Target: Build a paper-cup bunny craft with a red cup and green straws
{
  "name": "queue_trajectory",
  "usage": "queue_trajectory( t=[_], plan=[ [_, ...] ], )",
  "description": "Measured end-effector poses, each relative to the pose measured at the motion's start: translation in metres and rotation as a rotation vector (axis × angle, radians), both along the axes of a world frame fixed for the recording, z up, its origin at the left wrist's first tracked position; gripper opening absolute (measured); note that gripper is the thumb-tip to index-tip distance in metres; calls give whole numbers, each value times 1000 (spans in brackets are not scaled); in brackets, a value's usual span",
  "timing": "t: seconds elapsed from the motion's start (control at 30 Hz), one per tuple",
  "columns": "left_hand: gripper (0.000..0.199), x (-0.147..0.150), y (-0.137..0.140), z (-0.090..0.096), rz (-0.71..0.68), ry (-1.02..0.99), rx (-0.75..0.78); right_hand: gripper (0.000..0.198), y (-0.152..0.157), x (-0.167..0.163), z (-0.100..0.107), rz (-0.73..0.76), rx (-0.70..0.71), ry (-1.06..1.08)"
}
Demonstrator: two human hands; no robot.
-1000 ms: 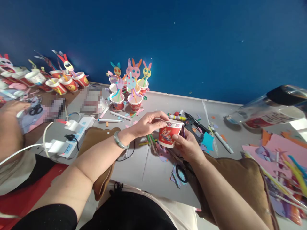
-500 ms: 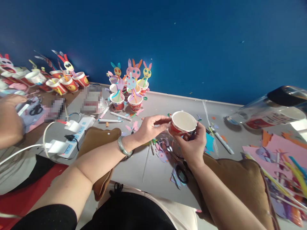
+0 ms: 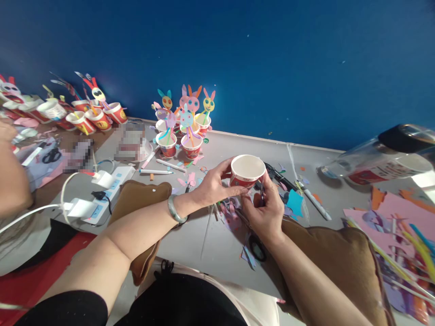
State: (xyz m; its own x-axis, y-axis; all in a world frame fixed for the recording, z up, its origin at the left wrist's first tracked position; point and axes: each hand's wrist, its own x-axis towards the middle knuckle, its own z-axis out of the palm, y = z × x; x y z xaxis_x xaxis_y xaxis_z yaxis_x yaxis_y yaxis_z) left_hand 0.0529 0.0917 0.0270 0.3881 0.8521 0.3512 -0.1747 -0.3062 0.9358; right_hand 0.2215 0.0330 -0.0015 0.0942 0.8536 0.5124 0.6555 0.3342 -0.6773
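Observation:
A red-and-white paper cup (image 3: pixel 245 181) is held upright above the table, its white inside facing up. My left hand (image 3: pixel 217 183) is closed around its left side, thumb across the lower front. My right hand (image 3: pixel 267 206) is curled at the cup's right side, fingertips close against it. A black tool (image 3: pixel 280 176) shows at and behind the right fingers; the hand hides most of it, so its exact kind is unclear. Below the hands lie cut paper scraps (image 3: pixel 231 219) and a black ring-shaped handle (image 3: pixel 257 247).
Paper cups with rabbit figures (image 3: pixel 192 147) stand by the blue wall. Markers (image 3: pixel 156 171), a power strip (image 3: pixel 113 190) and brown cushions (image 3: pixel 326 253) lie around. At right are a clear bottle (image 3: pixel 370 156) and coloured paper (image 3: pixel 397 203). Another person's arm (image 3: pixel 13 167) reaches in from the left.
The cup has moved slightly left, and my left hand now wraps its side with the thumb in front. More of the black tool shows beyond my right hand. The other person's arm has shifted.

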Motion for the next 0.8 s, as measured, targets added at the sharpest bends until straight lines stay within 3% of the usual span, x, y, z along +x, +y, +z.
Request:
queue_trajectory(
  t=[0.13, 0.3, 0.47, 0.8],
  plan=[
    [71, -4, 5, 2, -4, 2, -28, 68, -3, -3, 3, -26, 27, 64],
    [65, -15, 12, 10, -154, 52, 22, 64, -5, -11, 13, -6, -2, 222],
    [69, -20, 14, 12, -245, 69, -72, 63, -4, -12, 18, -9, -25, 216],
    [78, -17, 15, 9, -300, 18, -105, 57, -2, -12, 14, -14, -17, 238]
  ],
)
